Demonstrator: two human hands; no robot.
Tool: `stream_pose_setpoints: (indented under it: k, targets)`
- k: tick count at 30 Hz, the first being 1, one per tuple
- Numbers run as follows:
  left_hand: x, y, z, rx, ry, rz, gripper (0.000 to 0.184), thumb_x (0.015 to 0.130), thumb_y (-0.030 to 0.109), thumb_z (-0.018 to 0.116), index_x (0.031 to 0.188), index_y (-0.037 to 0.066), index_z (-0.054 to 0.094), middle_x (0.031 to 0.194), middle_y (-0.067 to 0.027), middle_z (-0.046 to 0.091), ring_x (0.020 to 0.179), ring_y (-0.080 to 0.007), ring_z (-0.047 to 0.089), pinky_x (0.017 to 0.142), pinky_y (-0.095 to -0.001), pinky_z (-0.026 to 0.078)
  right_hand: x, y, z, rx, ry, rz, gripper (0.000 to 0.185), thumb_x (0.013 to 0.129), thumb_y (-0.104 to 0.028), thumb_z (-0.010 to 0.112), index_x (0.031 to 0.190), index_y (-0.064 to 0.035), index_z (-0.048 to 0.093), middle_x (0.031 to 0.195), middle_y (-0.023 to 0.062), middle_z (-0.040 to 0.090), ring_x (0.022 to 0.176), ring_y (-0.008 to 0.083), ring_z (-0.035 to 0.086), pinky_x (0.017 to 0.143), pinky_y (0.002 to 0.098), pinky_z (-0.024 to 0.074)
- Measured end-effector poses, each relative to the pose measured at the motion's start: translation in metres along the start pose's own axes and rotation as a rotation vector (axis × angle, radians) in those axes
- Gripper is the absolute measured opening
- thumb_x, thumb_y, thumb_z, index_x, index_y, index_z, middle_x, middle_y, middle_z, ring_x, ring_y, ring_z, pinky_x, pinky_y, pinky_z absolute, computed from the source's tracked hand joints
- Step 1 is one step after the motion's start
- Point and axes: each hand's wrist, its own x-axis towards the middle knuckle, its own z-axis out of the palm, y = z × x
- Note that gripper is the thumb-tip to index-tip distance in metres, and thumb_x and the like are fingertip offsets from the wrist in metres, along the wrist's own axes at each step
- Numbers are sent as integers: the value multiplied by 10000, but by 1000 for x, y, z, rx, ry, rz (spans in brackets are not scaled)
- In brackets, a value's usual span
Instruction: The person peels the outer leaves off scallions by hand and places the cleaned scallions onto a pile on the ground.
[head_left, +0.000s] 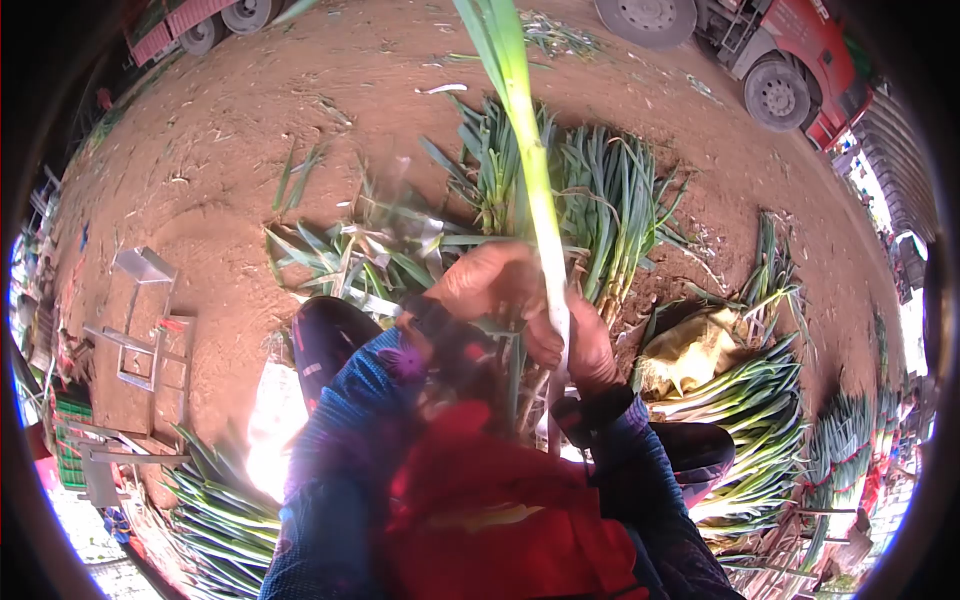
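Nearest the camera is the red cloth (510,520) over the person's front, with a patterned blue sleeve (345,430) to its left. Just beyond, the right hand (588,345) is closed around the pale lower stem of a leek (543,205), which stands nearly upright before the body, its green leaves pointing away. The left hand (482,282), blurred, has its fingers bent close beside the stem; I cannot tell whether it grips it. Past the hands, bunched leeks (605,200) lie on the brown dirt ground (380,90). To the right, a yellow sack (692,350) rests against a leek pile (750,430); farther off stands a red truck (800,45). A metal frame (140,345) is at left.
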Motion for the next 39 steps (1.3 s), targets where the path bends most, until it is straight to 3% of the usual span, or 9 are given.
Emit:
stream_pose_setpoints:
  k: [5,8,10,11,15,19,29,35,39]
  targets:
    - [-22,16,-24,1372,79,-119,276,919,329,562,961,59,602,892,-62,643,794,-166,636,683,-311,524,4,-7,6,-54,-46,24,493,997,-414,339,1000,16,580,516,-19,347,422,98,327,395,239,284]
    - [-13,42,-93,1735,430,374,379,935,382,535,1071,28,564,967,-92,640,882,-228,634,743,-356,527,9,-9,4,-135,-32,37,502,978,-421,389,1040,30,600,536,-20,420,447,76,380,421,222,306]
    - [-23,54,-64,950,428,554,440,940,405,526,1145,16,526,988,-105,637,909,-262,632,768,-388,528,9,-10,14,-113,-31,59,508,974,-424,394,1043,35,601,538,-21,428,443,77,384,421,225,311]
    - [-31,68,-7,71,279,502,467,940,411,526,1182,13,501,984,-108,635,908,-276,631,773,-405,528,10,-11,18,-107,-35,70,512,973,-426,396,1044,37,601,539,-22,432,442,78,387,421,226,314]
    - [-31,66,48,-18,19,584,460,922,411,556,1161,22,503,917,-89,621,921,-274,629,771,-415,528,19,6,14,2,3,179,494,973,-400,393,1062,43,593,530,-28,429,417,87,388,406,235,333]
    - [-13,58,25,46,89,622,325,929,337,573,1074,49,534,870,-82,602,903,-287,640,743,-417,548,28,-2,29,25,311,57,402,965,-346,418,1105,-5,579,815,50,620,708,147,601,658,257,490]
    - [20,29,59,274,99,590,267,925,311,599,1053,89,523,824,-33,571,731,-176,597,666,-323,523,44,-88,-15,-643,241,-396,683,846,-520,571,1350,-76,446,1289,108,518,1173,218,488,986,384,368]
    - [42,-3,102,551,-62,503,591,901,636,429,967,67,572,698,5,527,549,-107,497,487,-245,408,32,-130,-18,-675,199,-388,545,874,-474,582,1213,-47,579,1128,88,624,1084,183,523,973,354,375]
    - [63,-50,112,522,0,501,577,917,546,507,1131,19,609,823,-45,641,730,-134,571,657,-281,458,13,-124,-21,-396,333,-453,289,862,-273,620,875,15,602,925,151,670,902,248,651,901,391,474]
